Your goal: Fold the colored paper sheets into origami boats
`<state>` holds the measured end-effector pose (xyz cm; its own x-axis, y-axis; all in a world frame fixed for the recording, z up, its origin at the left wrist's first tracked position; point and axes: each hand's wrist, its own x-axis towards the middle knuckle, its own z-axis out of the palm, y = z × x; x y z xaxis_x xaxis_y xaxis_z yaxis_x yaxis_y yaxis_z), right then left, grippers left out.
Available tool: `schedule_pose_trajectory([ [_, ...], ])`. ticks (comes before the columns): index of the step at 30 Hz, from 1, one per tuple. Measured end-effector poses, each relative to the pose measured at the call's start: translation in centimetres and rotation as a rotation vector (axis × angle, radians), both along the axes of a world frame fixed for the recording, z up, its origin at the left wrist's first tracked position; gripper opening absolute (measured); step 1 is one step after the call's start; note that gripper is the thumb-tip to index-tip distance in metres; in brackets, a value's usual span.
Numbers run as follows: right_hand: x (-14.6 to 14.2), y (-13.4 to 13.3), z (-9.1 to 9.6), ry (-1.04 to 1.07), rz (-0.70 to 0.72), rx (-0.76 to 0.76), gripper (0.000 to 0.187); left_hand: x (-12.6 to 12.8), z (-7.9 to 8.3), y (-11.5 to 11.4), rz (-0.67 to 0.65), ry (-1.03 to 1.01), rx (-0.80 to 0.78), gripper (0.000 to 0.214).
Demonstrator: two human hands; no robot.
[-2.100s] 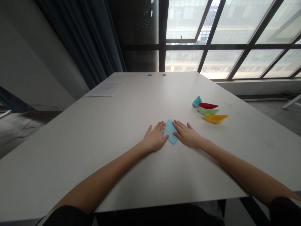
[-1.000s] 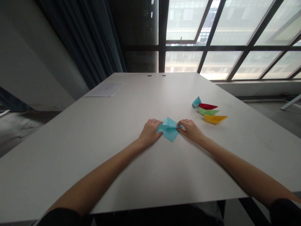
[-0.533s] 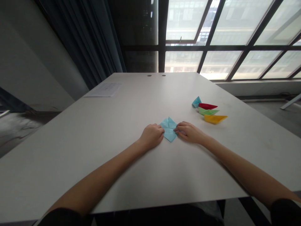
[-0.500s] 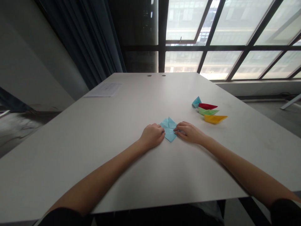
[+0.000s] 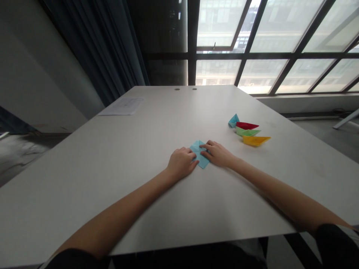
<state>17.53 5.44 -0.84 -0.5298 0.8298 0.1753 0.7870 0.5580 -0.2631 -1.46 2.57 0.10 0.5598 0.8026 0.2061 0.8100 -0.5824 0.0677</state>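
Observation:
A folded light-blue sheet of origami paper (image 5: 202, 160) lies on the white table in front of me, one corner pointing towards me. My left hand (image 5: 181, 161) rests at its left edge, fingers curled over the paper and thumb along the near side. From the right, my right hand (image 5: 218, 153) has its fingers and thumb on the paper, at a flap near the middle. Both hands partly cover the folds. To the right and farther off are finished-looking folded paper pieces: a blue one (image 5: 233, 121), a red one (image 5: 247, 126), a green one (image 5: 246, 132) and a yellow one (image 5: 255, 141).
The large white table (image 5: 157, 130) spans the view. A printed paper sheet (image 5: 122, 106) lies at its far left. Two round holes sit near the far edge. Behind stand a dark blue curtain (image 5: 101, 48) and framed windows (image 5: 220, 71).
My right hand has moved left and slightly away from me over the blue paper, and its right flap has folded inward. The left hand has stayed nearly in place.

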Motion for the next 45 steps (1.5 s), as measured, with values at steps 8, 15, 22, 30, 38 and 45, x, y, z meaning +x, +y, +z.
schedule_pose_trajectory([
  [8,-1.1,1.8,-0.4,0.191,-0.162,-0.158,0.037,0.0,0.1,-0.1,-0.006,0.017,0.012,0.027],
  [15,-1.4,2.5,0.1,0.216,-0.253,-0.286,0.035,-0.1,0.0,-0.1,-0.018,0.01,0.015,0.027],
  [22,-2.0,3.7,-0.2,0.216,-0.274,-0.345,0.042,-0.2,0.0,-0.1,-0.03,0.011,0.032,0.026],
  [30,-2.1,4.4,0.3,0.295,-0.243,-0.439,0.024,-0.1,-0.2,-0.1,-0.035,0.011,0.041,0.026],
  [38,-2.7,4.0,1.0,0.574,-0.155,-0.673,0.02,-0.2,-0.3,-0.2,-0.032,0.005,0.06,0.024],
  [45,-0.9,1.5,0.6,0.392,-0.027,-0.279,0.009,-0.1,-0.5,-0.3,0.027,-0.031,0.07,0.023],
])
